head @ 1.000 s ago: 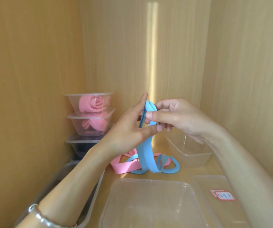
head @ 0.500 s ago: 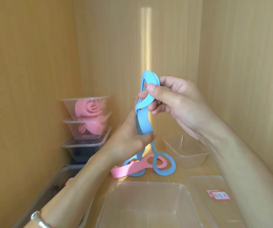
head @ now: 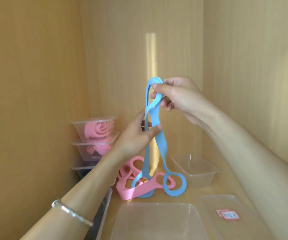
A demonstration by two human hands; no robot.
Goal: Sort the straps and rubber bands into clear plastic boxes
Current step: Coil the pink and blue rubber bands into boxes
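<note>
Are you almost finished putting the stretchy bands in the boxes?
Only partway, it looks like. Done: boxed pink straps fill the two stacked boxes on the left. In hand: the right hand and left hand hold up the blue strap. Left: that one and the loose pink straps beneath it need boxes; the big box and small box are empty.

We could not read the red label (head: 228,214) at lower right; the bottom edge cut off the large clear box (head: 157,222).
</note>
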